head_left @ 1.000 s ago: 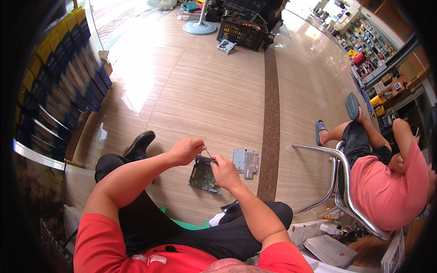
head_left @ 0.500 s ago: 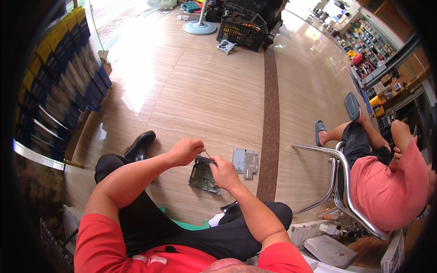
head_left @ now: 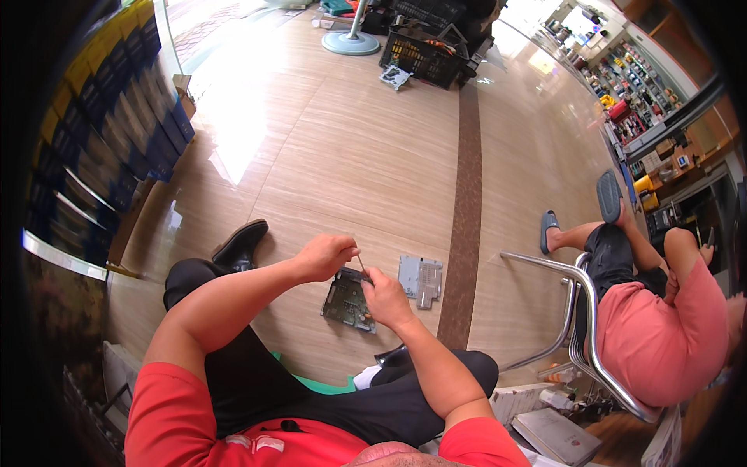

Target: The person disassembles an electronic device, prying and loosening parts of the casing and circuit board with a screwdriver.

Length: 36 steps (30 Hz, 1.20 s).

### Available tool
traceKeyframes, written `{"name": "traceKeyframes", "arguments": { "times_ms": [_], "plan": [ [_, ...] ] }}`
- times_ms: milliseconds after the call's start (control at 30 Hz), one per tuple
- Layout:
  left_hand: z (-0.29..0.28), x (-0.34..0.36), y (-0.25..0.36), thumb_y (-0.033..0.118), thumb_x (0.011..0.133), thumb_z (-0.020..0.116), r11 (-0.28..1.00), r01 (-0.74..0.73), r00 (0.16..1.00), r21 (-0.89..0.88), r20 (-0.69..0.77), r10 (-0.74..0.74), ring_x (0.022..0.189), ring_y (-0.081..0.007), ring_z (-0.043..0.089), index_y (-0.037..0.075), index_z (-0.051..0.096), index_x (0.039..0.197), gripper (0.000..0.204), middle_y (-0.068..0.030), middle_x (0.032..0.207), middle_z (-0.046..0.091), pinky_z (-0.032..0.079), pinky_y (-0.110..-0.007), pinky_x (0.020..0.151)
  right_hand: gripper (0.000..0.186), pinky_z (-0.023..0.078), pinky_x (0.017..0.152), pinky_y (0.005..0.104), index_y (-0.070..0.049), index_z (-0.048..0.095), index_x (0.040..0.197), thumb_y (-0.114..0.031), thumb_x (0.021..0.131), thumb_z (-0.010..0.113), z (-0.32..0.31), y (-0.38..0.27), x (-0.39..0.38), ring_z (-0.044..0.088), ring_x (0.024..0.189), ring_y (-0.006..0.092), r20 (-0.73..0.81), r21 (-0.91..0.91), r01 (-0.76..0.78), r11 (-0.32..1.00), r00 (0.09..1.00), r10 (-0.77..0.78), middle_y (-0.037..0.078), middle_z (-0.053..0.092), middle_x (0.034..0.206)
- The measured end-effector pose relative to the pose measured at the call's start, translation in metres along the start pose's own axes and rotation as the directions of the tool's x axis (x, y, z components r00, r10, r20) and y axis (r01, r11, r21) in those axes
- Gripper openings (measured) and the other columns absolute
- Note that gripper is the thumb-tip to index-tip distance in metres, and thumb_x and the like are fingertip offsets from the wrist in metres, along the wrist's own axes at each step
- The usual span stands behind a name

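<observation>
My left hand (head_left: 331, 255) is closed in a pinch on the upper end of a thin rod-like tool (head_left: 361, 265). Its lower end meets the fingers of my right hand (head_left: 386, 299), which are curled closed around it; the exact tip is hidden there. Below both hands, an opened electronic unit (head_left: 347, 300) lies on the floor, its green circuit board showing in a dark frame. My right hand is over its upper right edge. To the right of the unit lies a flat grey metal cover plate (head_left: 420, 280), apart from it.
A person in a pink shirt (head_left: 654, 335) sits on a metal-framed chair (head_left: 591, 311) at the right. Blue and yellow packages (head_left: 117, 117) hang on a rack at the left. Ahead stand a black crate (head_left: 424, 58) and a round stand base (head_left: 350, 43). A dark strip (head_left: 467, 194) crosses the tiled floor.
My left hand has shifted slightly right, still pinching the thin tool. My right hand stays at the unit's edge. The whole view has tilted a little.
</observation>
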State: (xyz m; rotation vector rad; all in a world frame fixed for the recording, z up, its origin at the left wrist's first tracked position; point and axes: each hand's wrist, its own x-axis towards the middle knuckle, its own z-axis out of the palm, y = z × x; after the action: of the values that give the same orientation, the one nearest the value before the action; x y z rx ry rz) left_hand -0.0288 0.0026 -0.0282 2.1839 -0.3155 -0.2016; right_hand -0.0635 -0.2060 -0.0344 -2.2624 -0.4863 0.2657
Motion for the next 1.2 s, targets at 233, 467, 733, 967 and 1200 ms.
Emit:
{"name": "traceKeyframes", "arguments": {
  "times_ms": [233,467,733,967,1200],
  "plan": [
    [0.0027,0.0009,0.0001,0.019,0.094,0.062,0.999,-0.041,0.999,-0.011,-0.029,0.040,0.077,-0.0322,0.068,0.002,0.068,0.093,0.017,-0.0152,0.080,0.070,0.053,-0.040,0.070,0.021,0.051,0.082,0.0512,-0.003,0.061,0.110,-0.015,0.092,0.059,-0.0017,0.0010,-0.0013,0.065,0.094,0.0442,0.024,-0.020,-0.022,1.000,0.999,0.023,0.025,0.068,0.100],
    [0.0026,-0.0004,0.0008,0.019,0.093,0.062,0.999,-0.048,0.997,-0.014,-0.067,0.047,0.080,-0.0336,0.067,0.002,0.068,0.094,0.018,-0.0168,0.083,0.069,0.052,-0.041,0.071,0.021,0.052,0.082,0.0508,-0.003,0.062,0.109,-0.015,0.092,0.059,-0.0033,0.0024,-0.0041,0.065,0.095,0.0440,0.012,-0.018,-0.010,1.000,1.000,0.011,0.025,0.068,0.100],
    [0.0018,-0.0007,-0.0011,0.025,0.095,0.061,0.999,-0.024,0.996,-0.035,-0.082,0.021,0.079,-0.0349,0.066,0.003,0.067,0.089,0.023,-0.0161,0.081,0.068,0.051,-0.042,0.069,0.021,0.052,0.082,0.0508,-0.004,0.062,0.110,-0.015,0.092,0.060,-0.0034,0.0034,-0.0047,0.065,0.094,0.0439,0.013,-0.020,-0.006,1.000,1.000,0.007,0.024,0.068,0.100],
    [0.0004,-0.0043,0.0017,0.022,0.095,0.063,0.998,-0.042,0.999,0.042,-0.028,0.043,0.080,-0.0351,0.067,0.003,0.070,0.095,0.020,-0.0179,0.082,0.068,0.052,-0.041,0.070,0.021,0.052,0.082,0.0507,-0.004,0.062,0.110,-0.015,0.092,0.060,-0.0034,0.0014,-0.0046,0.065,0.094,0.0439,0.011,-0.016,-0.010,1.000,1.000,0.010,0.024,0.068,0.099],
    [0.0018,-0.0045,-0.0047,0.022,0.094,0.063,0.996,-0.069,0.997,0.057,-0.023,0.070,0.081,-0.0367,0.066,0.003,0.069,0.094,0.020,-0.0188,0.083,0.068,0.052,-0.042,0.071,0.021,0.052,0.082,0.0502,-0.004,0.063,0.109,-0.015,0.092,0.059,-0.0032,0.0002,-0.0041,0.064,0.094,0.0437,0.014,-0.015,0.022,1.000,1.000,-0.022,0.024,0.068,0.099]
  ]
}}
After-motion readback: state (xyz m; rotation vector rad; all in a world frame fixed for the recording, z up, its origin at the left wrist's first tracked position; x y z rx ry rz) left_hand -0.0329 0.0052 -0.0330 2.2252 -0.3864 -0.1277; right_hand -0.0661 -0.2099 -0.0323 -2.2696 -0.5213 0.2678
